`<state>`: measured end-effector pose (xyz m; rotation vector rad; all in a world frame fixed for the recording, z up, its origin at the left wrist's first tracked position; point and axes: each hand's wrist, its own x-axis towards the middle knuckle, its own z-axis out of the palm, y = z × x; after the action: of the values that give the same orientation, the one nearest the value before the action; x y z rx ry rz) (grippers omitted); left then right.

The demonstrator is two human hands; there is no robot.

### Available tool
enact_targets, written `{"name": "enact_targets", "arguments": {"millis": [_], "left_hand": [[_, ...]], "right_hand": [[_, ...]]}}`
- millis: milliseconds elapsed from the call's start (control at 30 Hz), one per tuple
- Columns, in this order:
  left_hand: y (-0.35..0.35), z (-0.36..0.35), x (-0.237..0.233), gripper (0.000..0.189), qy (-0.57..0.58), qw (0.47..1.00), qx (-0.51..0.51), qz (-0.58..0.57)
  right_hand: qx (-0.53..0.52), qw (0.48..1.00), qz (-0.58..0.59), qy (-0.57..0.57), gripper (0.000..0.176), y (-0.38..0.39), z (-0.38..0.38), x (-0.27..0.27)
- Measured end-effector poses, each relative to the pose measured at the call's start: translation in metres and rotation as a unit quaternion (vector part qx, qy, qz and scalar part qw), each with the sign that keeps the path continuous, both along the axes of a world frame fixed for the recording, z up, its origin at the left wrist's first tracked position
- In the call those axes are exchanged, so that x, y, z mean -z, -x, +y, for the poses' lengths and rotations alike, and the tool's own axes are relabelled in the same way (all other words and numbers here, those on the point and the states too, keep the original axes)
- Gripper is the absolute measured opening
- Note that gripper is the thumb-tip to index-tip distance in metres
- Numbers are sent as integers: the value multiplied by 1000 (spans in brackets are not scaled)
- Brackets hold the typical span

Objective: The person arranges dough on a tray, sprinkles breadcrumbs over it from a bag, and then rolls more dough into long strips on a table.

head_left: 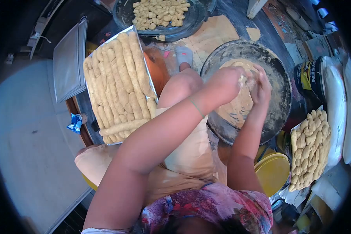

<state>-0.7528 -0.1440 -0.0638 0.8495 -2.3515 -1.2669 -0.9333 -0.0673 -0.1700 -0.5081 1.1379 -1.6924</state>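
Observation:
Over a wide dark basin, my two hands are close together. My left hand, with a thin green band at its wrist, is closed around a small pale piece of dough. Facing it from the right is my right hand, its fingers curved and partly blurred; whether they grip the dough cannot be made out. Beneath the hands lies a tan, floury layer in the basin. On the left, long dough ropes fill a tray, with one rope lying crosswise near its lower edge.
Small dough pieces sit in a second dark basin at the top. At the right is a tray of twisted dough pieces, near a yellow-lidded bucket and a black paint bucket. Flat metal trays lean at the left.

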Motion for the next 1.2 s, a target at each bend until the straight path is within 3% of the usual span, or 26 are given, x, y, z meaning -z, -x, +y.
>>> {"name": "enact_targets", "arguments": {"millis": [33,100,167,200,267,333,433,467,533,567,667,767,867,967,1133,1167,1200], "left_hand": [[1,-2,-4,24,-18,1000,-14,-16],[2,-5,-13,22,-50,996,-45,-49],[2,-8,-13,20,-74,995,-60,-33],[1,-9,-13,19,-87,994,-68,-26],[-3,-12,-13,18,-69,993,-87,-26],[-6,-17,-15,17,-61,993,-102,-18],[-14,-21,-18,18,-53,992,-111,-12],[-15,-23,-17,17,-40,993,-107,-17],[-17,-24,-15,17,-17,994,-103,-26],[-18,-23,-13,17,-6,994,-103,-31],[-18,-21,-1,16,17,994,-106,-38],[-16,-18,0,15,11,993,-96,-73],[-14,-15,3,16,-20,993,-89,-68],[-5,-6,23,16,-58,993,-94,-39],[22,40,46,16,-115,992,-47,1],[27,55,42,16,-192,978,-53,62],[29,69,35,15,-266,954,-57,126]], "right_hand": [[52,998,5,-42,39,10,-18,23],[43,977,64,-199,42,42,-45,124],[-27,965,79,-249,47,71,-69,265],[-59,936,190,-289,49,67,-78,274],[-103,820,436,-356,50,57,-88,304],[-125,615,675,-389,49,40,-92,383],[-181,703,483,-489,46,20,-91,293],[-214,695,539,-425,39,22,-87,310],[-118,872,307,-362,31,9,-65,289],[-66,930,179,-315,27,1,-49,277],[50,981,-38,-183,17,-13,-5,215],[96,978,4,-185,11,-24,31,119],[-17,926,292,-238,10,-20,69,50],[-70,901,379,-198,10,-26,96,-29],[3,934,354,-47,16,-31,121,-92],[2,944,328,-44,18,-36,118,-96],[39,923,381,-37,24,-45,107,-94]]}}
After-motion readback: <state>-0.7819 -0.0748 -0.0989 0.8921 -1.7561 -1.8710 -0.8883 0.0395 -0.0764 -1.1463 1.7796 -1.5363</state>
